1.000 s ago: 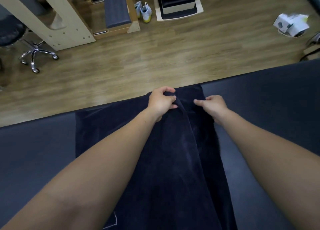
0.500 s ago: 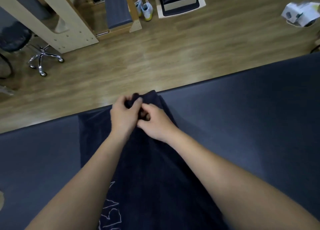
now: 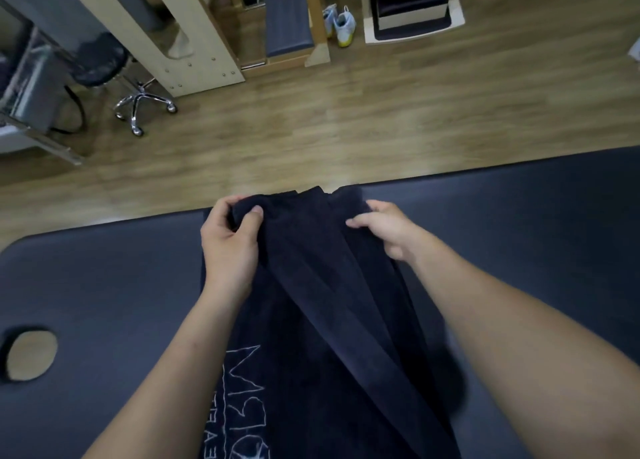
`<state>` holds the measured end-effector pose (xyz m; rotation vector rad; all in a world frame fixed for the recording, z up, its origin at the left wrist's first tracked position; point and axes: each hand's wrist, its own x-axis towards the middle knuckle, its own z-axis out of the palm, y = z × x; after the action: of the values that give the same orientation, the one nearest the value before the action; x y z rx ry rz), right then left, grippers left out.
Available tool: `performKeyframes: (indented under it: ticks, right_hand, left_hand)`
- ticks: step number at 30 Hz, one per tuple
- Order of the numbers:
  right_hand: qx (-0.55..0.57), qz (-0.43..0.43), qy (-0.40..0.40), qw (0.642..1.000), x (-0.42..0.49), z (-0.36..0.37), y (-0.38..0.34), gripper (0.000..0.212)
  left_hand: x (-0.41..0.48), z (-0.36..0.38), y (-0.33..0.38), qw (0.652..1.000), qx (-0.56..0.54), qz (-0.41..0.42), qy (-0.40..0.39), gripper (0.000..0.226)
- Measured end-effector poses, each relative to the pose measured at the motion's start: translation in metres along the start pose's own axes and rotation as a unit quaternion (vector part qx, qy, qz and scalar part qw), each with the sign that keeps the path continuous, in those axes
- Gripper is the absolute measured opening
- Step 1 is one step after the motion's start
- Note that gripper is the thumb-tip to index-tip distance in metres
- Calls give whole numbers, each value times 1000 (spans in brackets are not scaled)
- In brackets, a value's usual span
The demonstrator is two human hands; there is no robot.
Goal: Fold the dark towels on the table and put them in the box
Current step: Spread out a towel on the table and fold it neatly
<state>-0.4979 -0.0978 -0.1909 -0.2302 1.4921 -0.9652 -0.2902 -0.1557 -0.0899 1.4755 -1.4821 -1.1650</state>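
Hands are moving apart from their earlier huddle; my left hand [image 3: 228, 251] and right hand [image 3: 389, 232] are pinching the far edge of the dark navy terry towel [image 3: 322, 320] on the padded dark worktop [image 3: 104, 285]. Folding is underway; next I am likely needing matched corners.

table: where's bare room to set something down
Bare table right of the right hand, out to the far edge. Another patch left of the left hand, between dark towel and round hole. Middle is crowded: towel and both arms.
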Motion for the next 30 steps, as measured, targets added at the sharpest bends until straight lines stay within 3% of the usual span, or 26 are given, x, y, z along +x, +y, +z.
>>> performKeyframes:
  ticks: [2,4,6,7,9,11,14,18,22,25,27,30]
  right_hand:
    - [100,45,-133,985,-12,-3,-4,26]
    - [126,78,-219,964,-16,1,7,41]
    - [228,114,-225,941,-16,16,19,47]
    - [231,122,-197,945,-15,28,25,45]
    - [40,72,-98,992,-14,54,34,31]
    - [-168,-3,-76,983,-17,81,35,37]
    - [-265,-12,-165,950,-21,118,37,71]
    - [-349,-24,-171,921,-29,142,51,94]
    - [-372,-129,-137,909,-48,155,65,87]
    - [-380,-138,-144,903,-58,164,77,92]
    - [-437,-171,-131,873,-63,166,82,98]
    - [-554,-195,-107,802,-65,163,87,110]
  left_hand:
    - [1,0,6,1000,-13,14,-6,21]
    - [0,2,9,999,-27,15,-15,22]
    - [0,3,10,999,-36,13,-22,22]
    - [0,3,10,999,-36,14,-23,22]
    - [0,1,9,999,-35,14,-24,23]
    - [0,-2,8,999,-32,13,-21,23]
    - [0,-11,-1,1000,2,9,5,25]
    - [-12,-37,-23,994,-39,-64,82,27]
    - [-29,-67,-59,952,-107,-164,236,28]
    - [-41,-82,-77,903,-167,-252,306,31]
    - [-49,-93,-82,854,-238,-319,335,38]
    - [-59,-109,-82,799,-326,-379,336,35]
